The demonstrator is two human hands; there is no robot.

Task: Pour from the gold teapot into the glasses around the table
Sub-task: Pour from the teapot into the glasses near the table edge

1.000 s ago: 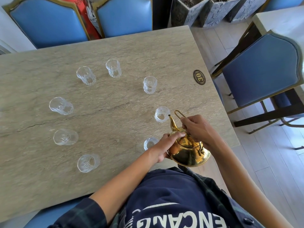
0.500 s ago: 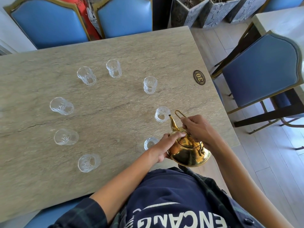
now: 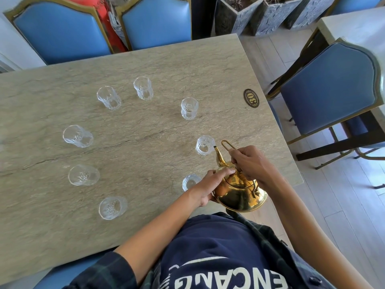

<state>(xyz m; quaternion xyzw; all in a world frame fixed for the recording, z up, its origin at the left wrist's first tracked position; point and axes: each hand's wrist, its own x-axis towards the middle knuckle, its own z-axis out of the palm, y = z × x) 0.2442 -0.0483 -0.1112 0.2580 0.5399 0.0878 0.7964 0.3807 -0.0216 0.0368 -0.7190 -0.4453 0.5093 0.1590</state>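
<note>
Both hands are occupied with the gold teapot (image 3: 239, 190). Right hand (image 3: 249, 163) is closed around the wire handle above the lid; left hand (image 3: 210, 185) is pressed against the pot's near-left flank, fingers (image 3: 224, 173) laid over the lid area, steadying it. Pot is held clear of the table (image 3: 145, 65), near its right-hand near corner, tipped forward with the spout directed up and away from the person.

Spout tip is seen at the rim of the target glass (image 3: 205, 145), touching or just beside it; contact cannot be confirmed. No stream of liquid can be made out, and the fill level in that glass cannot be read.

Step in hand is judged to be the pour into this second glass on the right side. A nearer glass (image 3: 190, 182), partly hidden behind the left wrist, is judged already served, though its contents cannot be verified.

Six more glasses are arranged in a loose ring: one further up the right side (image 3: 189, 108), two at the far side (image 3: 143, 88) (image 3: 108, 98), three down the left (image 3: 77, 136) (image 3: 83, 175) (image 3: 113, 207). All appear empty.

Next move, as judged: pot to be levelled once the glass is filled, then carried forward to the next glass up the right side, spout set over its mouth before tipping. A longer reach will be required, and drips across the stone are a risk during the transfer.
</note>
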